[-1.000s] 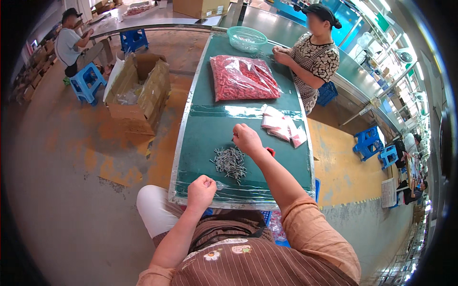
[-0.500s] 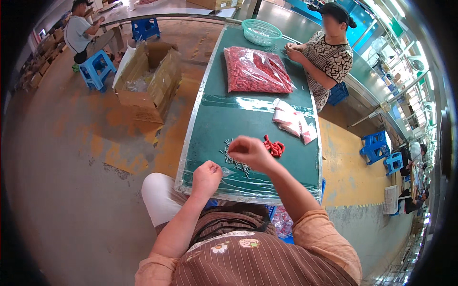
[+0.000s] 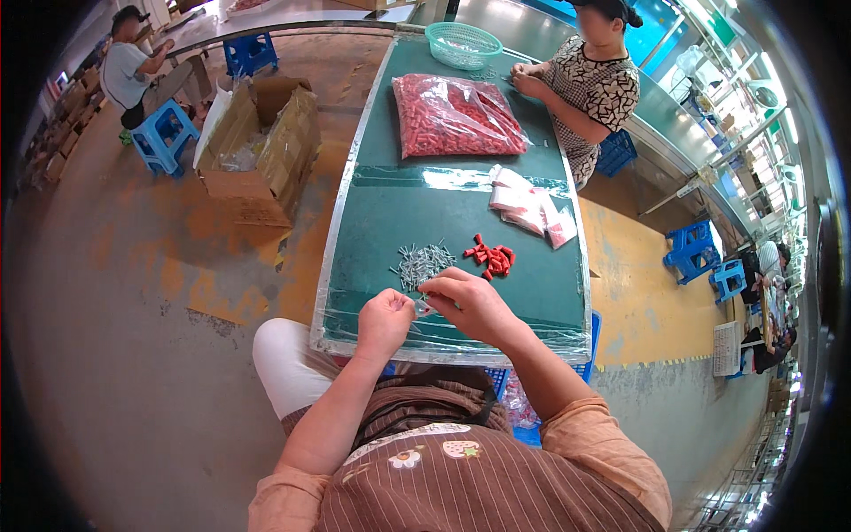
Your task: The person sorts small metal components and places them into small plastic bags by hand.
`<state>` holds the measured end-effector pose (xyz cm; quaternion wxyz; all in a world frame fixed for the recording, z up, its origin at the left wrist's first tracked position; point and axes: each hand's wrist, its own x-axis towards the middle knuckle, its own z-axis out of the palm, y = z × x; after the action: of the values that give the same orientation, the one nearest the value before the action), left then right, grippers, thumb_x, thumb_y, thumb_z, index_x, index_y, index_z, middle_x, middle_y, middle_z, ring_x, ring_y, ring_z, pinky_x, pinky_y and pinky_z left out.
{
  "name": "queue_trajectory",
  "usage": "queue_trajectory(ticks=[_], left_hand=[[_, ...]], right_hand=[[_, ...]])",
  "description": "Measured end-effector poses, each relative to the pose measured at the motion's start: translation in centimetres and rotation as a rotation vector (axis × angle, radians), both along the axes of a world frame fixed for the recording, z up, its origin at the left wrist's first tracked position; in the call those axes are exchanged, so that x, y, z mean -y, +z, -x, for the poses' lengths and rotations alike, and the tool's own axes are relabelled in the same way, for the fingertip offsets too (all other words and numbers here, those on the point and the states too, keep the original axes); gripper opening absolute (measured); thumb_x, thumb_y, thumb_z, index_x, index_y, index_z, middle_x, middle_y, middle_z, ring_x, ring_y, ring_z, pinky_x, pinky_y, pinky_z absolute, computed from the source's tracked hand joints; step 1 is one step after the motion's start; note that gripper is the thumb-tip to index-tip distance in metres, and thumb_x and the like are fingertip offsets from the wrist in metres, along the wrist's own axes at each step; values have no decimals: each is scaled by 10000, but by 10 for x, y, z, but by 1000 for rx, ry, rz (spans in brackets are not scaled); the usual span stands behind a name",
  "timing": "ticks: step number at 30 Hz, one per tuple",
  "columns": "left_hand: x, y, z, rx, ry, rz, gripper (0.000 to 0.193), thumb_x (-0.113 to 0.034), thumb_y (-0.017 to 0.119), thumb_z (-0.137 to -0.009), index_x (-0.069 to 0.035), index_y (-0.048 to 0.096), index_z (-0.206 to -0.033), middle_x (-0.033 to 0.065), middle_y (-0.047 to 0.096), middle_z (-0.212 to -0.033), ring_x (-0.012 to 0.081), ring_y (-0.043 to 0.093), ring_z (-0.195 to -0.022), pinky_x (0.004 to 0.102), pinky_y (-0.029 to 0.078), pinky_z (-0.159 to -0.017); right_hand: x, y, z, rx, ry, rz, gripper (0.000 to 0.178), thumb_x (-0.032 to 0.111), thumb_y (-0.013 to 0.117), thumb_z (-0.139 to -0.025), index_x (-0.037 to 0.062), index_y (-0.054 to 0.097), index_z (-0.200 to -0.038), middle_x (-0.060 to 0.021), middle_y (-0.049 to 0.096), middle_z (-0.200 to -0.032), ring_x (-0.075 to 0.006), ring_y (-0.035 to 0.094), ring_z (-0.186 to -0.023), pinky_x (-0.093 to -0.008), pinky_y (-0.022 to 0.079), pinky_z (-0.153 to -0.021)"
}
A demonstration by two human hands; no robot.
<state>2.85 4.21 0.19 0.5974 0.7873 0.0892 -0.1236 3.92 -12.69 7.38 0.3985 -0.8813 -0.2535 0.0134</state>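
Close to the table's near edge, my left hand is closed, pinching a small clear plastic bag. My right hand meets it there with thumb and fingers pressed together at the bag; what they hold is too small to make out. Just beyond the hands lies a loose pile of grey screws. Right of that pile is a smaller heap of red plastic wall plugs. Several flat bags with white and pink on them lie overlapping farther up the table's right side.
A large clear bag of red plugs covers much of the far green tabletop. Behind it stands a green mesh basket. A co-worker stands at the far right edge. An open cardboard box sits on the floor at left.
My right hand has come down and toward me from above the screws to the small bag, uncovering the pile. The view has shifted slightly, and my left hand still holds the bag.
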Motion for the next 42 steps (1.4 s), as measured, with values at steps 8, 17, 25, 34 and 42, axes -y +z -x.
queue_trajectory(ticks=[8, 17, 25, 34, 42], left_hand=[[5, -3, 3, 59, 33, 72, 138, -147, 635, -807, -16, 622, -765, 63, 644, -680, 119, 591, -626, 283, 471, -609], [5, -4, 6, 46, 4, 111, 110, -117, 623, -837, -11, 616, -808, 28, 629, -707, 72, 545, -613, 240, 431, -554], [3, 22, 17, 11, -174, 487, 80, -110, 644, -858, -35, 628, -880, -33, 585, -713, 6, 434, -549, 176, 331, -469], [6, 21, 14, -28, -159, 404, 54, -96, 641, -854, -48, 635, -879, -44, 555, -680, 17, 430, -523, 181, 326, -454], [8, 13, 13, 43, -124, 360, 45, -65, 618, -845, -44, 607, -807, -24, 494, -597, 52, 425, -458, 202, 312, -399]], right_hand=[[-5, -19, 8, 187, 32, 12, 159, 84, 650, -781, 59, 643, -938, -101, 634, -870, -282, 600, -849, -374, 475, -768], [0, -14, 20, 272, 18, 147, 134, 98, 675, -758, 61, 633, -880, -83, 624, -985, -280, 565, -932, -361, 475, -793], [17, -26, 25, 64, -48, -51, 87, 81, 666, -773, 53, 636, -849, -76, 610, -890, -249, 591, -869, -350, 477, -767], [33, -36, 28, -387, -291, -410, 108, -15, 649, -820, -7, 606, -919, -21, 630, -850, -70, 585, -789, -225, 488, -714], [28, -32, 31, -266, -226, -441, 212, 8, 640, -799, 1, 592, -1005, -61, 633, -867, -122, 615, -806, -274, 504, -727]])
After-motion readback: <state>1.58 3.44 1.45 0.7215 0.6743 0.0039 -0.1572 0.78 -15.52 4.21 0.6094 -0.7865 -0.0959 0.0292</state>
